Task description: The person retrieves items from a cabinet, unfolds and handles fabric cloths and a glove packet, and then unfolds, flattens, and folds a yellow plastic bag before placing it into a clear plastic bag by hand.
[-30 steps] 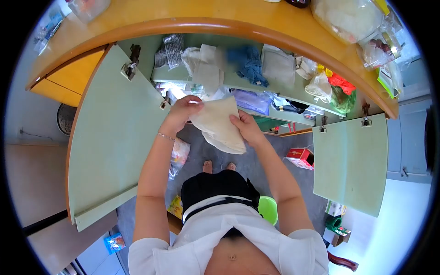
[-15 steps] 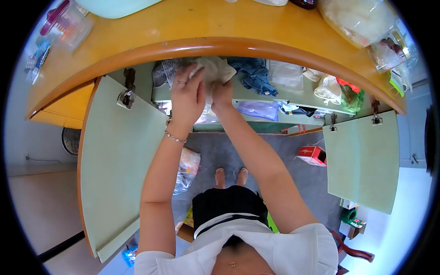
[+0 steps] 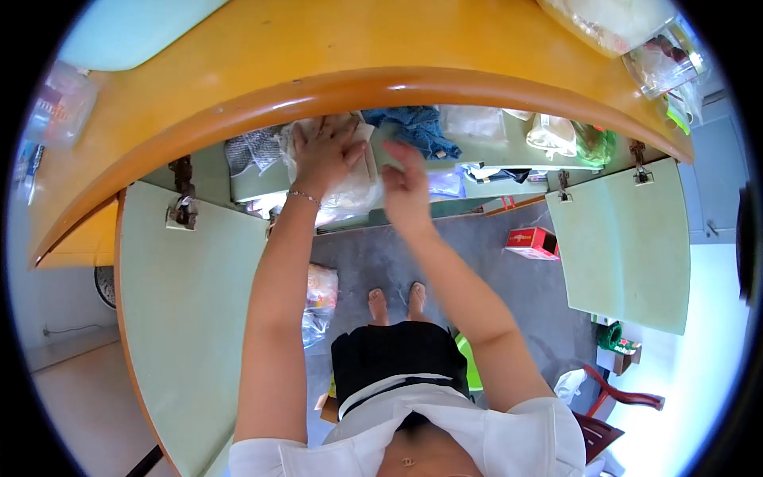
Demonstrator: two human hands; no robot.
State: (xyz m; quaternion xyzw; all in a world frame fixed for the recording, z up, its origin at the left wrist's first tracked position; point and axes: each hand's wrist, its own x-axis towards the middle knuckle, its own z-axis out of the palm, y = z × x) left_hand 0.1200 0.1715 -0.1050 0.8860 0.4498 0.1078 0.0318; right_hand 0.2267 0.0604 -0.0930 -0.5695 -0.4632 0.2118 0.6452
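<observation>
My left hand (image 3: 324,159) lies with spread fingers on the white cloth (image 3: 362,171) on the upper cabinet shelf; its fingertips reach under the counter edge. Just to the right, my right hand (image 3: 407,184) is in the air in front of the shelf, slightly blurred, its fingers loosely bent and apart with nothing in them. A blue denim cloth (image 3: 417,129) lies behind it on the shelf. Left of the white cloth is a grey patterned cloth (image 3: 253,151).
Both cabinet doors, left (image 3: 195,310) and right (image 3: 624,246), stand open. The wooden counter edge (image 3: 358,87) overhangs the shelf. A clear bag (image 3: 473,123), a white bag (image 3: 551,135) and a green bag (image 3: 594,145) lie right. A red box (image 3: 532,243) sits on the floor.
The white cloth, earlier held up in both hands, now lies on the shelf. My right hand has let go and drawn back to the right. My left hand is now flat on the cloth.
</observation>
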